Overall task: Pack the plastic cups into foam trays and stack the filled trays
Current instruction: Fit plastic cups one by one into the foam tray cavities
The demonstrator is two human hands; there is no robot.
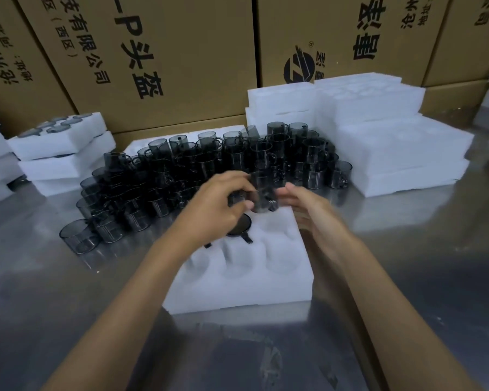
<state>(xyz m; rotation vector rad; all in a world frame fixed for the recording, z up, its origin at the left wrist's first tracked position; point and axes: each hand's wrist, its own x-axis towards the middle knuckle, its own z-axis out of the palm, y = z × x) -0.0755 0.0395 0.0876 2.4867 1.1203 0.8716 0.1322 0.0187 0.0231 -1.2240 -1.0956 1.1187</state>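
Cardboard cartons [181, 57] wall the back of the steel table [68, 292]. Stacked empty foam trays [401, 153] stand right, filled trays [60, 142] left, a mass of smoky plastic cups [195, 170] between. A near foam tray [237, 283] holds one seated cup [239, 224], mouth up. Above its far edge the left hand [218, 204] pinches a blurred cup [263, 193], long axis roughly upright; the right hand [308, 210] hovers beside it, grip spread.

Two bare forearms, left hand [219, 206], right hand [308, 210] (no sleeves, gloves or jewellery visible)
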